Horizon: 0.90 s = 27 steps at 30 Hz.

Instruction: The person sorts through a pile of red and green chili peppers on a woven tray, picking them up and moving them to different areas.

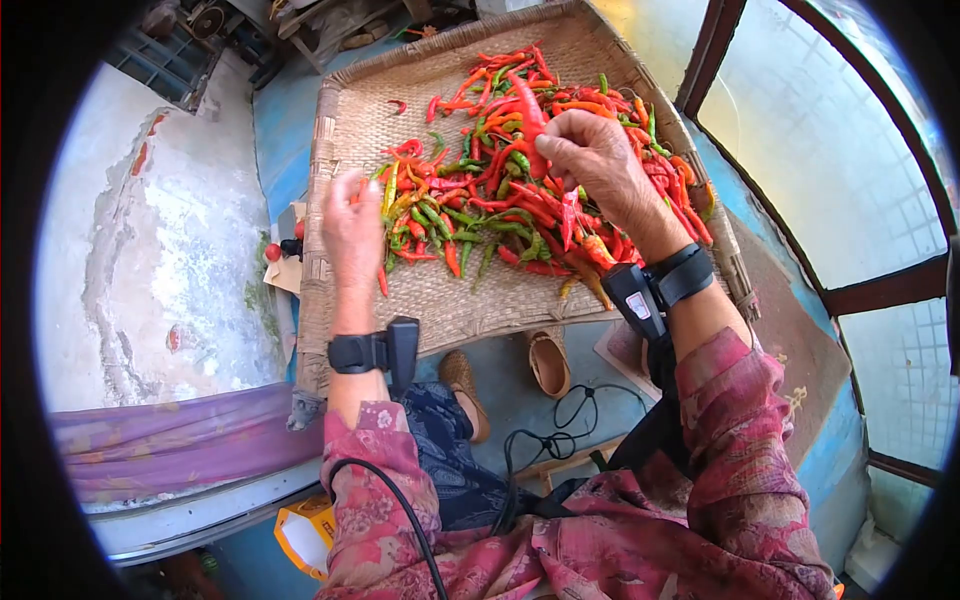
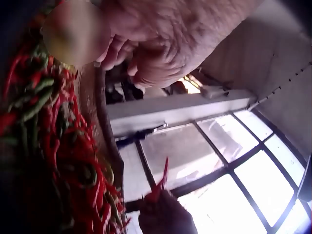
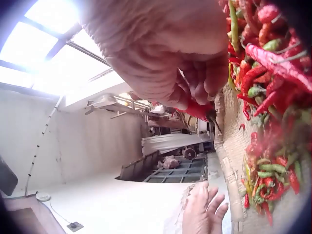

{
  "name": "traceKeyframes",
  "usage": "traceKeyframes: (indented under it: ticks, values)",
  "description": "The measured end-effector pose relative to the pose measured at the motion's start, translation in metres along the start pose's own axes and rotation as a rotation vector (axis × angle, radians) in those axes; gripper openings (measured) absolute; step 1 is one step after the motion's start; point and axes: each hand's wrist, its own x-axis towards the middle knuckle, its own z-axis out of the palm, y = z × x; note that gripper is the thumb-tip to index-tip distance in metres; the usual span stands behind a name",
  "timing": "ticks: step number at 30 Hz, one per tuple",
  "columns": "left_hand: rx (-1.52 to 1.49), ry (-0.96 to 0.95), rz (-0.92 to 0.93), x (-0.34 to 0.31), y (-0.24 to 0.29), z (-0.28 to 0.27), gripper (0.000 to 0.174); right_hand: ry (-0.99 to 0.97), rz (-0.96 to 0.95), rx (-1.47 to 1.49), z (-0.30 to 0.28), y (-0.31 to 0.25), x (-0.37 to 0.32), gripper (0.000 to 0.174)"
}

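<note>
Red, green and orange chili peppers [image 1: 500,190] lie heaped in a woven tray [image 1: 425,295]. Above the heap, my right hand [image 1: 612,172] pinches a long red chili pepper [image 1: 528,108] between thumb and fingers. That pepper [image 3: 196,110] shows its stem end below the fingers in the right wrist view. My left hand [image 1: 352,235] hovers by the tray's left side, beside the pile's edge. Its fingers [image 3: 213,204] are loosely spread with nothing between them in the right wrist view.
A whitewashed, cracked wall [image 1: 190,250] stands to the left and framed windows [image 1: 820,130] to the right. Below the tray are a slipper [image 1: 549,363] and a looped black cable [image 1: 560,435]. Purple cloth [image 1: 180,440] covers a ledge at lower left.
</note>
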Motion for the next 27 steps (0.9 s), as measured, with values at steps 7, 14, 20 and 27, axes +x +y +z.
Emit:
traceKeyframes:
  ticks: [7,14,20,27]
  values:
    - [-0.413,-0.56,0.0,-0.048,0.07,0.039,0.029,-0.171,0.017,0.003,0.035,0.009,-0.007,0.016]
    - [0.038,-0.181,-0.021,-0.011,0.018,0.009,0.026,-0.062,-0.167,-0.575,-0.019,0.003,-0.002,0.019]
    - [0.668,0.286,0.42,-0.004,-0.013,-0.012,0.025,-0.176,0.087,-0.993,-0.044,0.008,-0.016,0.019]
    - [-0.104,-0.607,0.052,-0.07,0.081,0.083,0.033,-0.234,0.075,-1.427,-0.039,0.032,-0.027,0.027]
